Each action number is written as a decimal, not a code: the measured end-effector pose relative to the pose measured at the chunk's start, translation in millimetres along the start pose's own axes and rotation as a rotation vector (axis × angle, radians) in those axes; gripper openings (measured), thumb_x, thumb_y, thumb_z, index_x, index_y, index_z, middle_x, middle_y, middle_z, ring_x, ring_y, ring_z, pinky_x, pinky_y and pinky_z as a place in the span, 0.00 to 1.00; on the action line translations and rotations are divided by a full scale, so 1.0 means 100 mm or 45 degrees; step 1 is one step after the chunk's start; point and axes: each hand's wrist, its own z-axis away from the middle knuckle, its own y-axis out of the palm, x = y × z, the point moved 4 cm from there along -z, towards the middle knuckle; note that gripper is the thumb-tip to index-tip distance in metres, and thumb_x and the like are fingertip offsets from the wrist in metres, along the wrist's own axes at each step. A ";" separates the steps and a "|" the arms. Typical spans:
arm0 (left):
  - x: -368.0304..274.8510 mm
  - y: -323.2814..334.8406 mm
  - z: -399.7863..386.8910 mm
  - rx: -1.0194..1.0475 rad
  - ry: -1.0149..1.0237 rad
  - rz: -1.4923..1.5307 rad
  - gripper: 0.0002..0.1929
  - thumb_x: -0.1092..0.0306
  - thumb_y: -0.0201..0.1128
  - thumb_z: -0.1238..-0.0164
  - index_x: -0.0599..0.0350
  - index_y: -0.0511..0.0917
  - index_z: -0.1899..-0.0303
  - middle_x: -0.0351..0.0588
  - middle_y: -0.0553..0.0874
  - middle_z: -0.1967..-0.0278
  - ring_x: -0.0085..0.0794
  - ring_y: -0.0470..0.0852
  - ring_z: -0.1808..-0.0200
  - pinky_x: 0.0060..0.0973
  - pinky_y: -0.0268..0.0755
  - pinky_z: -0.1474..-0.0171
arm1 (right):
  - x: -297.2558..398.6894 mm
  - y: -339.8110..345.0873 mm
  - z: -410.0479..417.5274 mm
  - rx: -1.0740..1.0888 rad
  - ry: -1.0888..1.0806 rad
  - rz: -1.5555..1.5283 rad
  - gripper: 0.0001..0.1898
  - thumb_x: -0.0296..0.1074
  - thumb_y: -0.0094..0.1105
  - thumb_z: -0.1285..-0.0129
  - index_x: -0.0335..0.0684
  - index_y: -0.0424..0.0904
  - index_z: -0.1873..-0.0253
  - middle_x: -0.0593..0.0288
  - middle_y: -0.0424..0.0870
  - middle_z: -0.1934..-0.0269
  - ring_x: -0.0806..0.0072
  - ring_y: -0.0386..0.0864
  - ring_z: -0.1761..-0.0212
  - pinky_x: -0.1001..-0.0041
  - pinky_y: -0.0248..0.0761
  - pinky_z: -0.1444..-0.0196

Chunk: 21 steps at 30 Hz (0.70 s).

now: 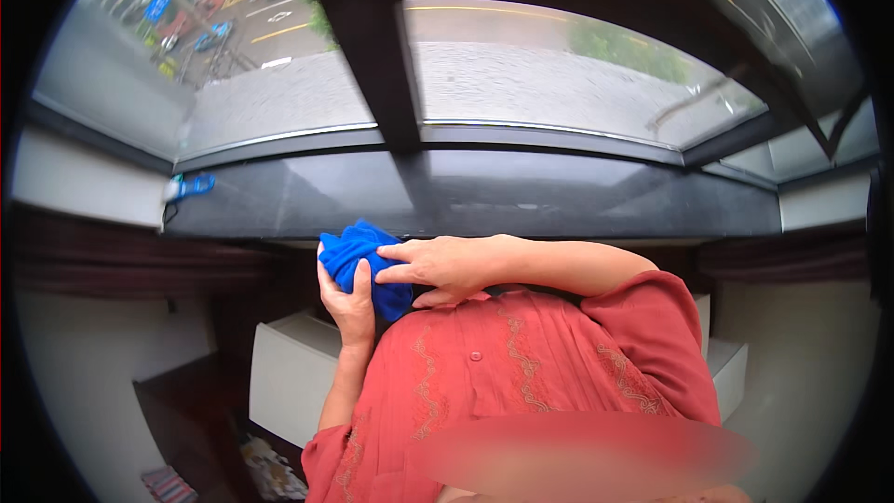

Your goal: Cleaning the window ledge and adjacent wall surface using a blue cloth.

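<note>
A bunched blue cloth [363,262] is between my two hands, just in front of the near edge of the dark, glossy windowsill [531,202]. My left hand [349,293] grips it from the left side, thumb up and fingers partly hidden behind the folds. From the right, my right hand [440,265] lies against the cloth with its fingers spread, two fingertips pressing on the folds. Part of the cloth hangs down between the hands, close to the red shirt.
A blue and white object [190,186] with a dark cord lies at the sill's left end. Dark window frames [398,84] rise beyond the sill, with a street outside. White box-like furniture [290,377] stands below left, and dark red curtains [126,251] hang at both sides.
</note>
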 end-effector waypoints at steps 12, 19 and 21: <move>-0.40 2.10 0.13 1.580 0.137 0.064 0.41 0.50 0.59 0.24 0.59 0.47 0.22 0.53 0.82 0.44 0.32 0.85 0.49 0.31 0.75 0.42 | -0.01 -0.22 2.12 -1.446 0.625 -0.196 0.38 0.32 0.70 0.41 0.40 0.62 0.27 0.47 0.75 0.37 0.55 0.75 0.37 0.61 0.69 0.35; -0.50 3.22 0.64 1.921 0.461 -0.255 0.20 0.73 0.61 0.27 0.60 0.75 0.36 0.47 0.89 0.59 0.27 0.88 0.61 0.24 0.78 0.53 | 0.26 0.82 3.27 -2.128 1.005 -0.765 0.27 0.38 0.65 0.33 0.35 0.68 0.33 0.57 0.83 0.48 0.74 0.81 0.47 0.71 0.73 0.41; -0.60 3.51 0.91 2.026 0.767 -0.314 0.20 0.72 0.63 0.29 0.60 0.76 0.37 0.48 0.88 0.56 0.32 0.88 0.58 0.27 0.78 0.52 | 0.35 1.19 3.48 -2.389 1.034 -0.623 0.24 0.43 0.64 0.32 0.33 0.73 0.39 0.57 0.84 0.53 0.76 0.80 0.52 0.71 0.74 0.46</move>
